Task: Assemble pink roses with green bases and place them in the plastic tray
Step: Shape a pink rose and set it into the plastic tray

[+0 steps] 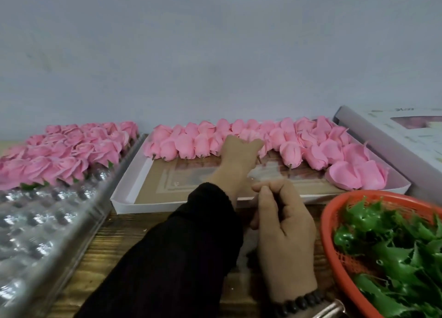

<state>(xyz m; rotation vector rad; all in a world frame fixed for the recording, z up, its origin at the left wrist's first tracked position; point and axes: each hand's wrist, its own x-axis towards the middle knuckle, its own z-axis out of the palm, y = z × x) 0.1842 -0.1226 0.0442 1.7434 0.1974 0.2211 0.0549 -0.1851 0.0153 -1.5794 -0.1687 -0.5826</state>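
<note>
A: How far along?
B: Plastic tray [55, 224], nine o'clock, has its far rows filled; near pockets are empty.
A: Hands?
B: Left hand [239, 155] reaches the loose roses [263, 140] at twelve, grip unclear; right hand [284, 234] pinches something thin. Green bases [392, 250] wait at four.

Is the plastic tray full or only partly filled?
Partly filled: roses occupy the plastic tray's far rows; its near pockets show bare.
</note>
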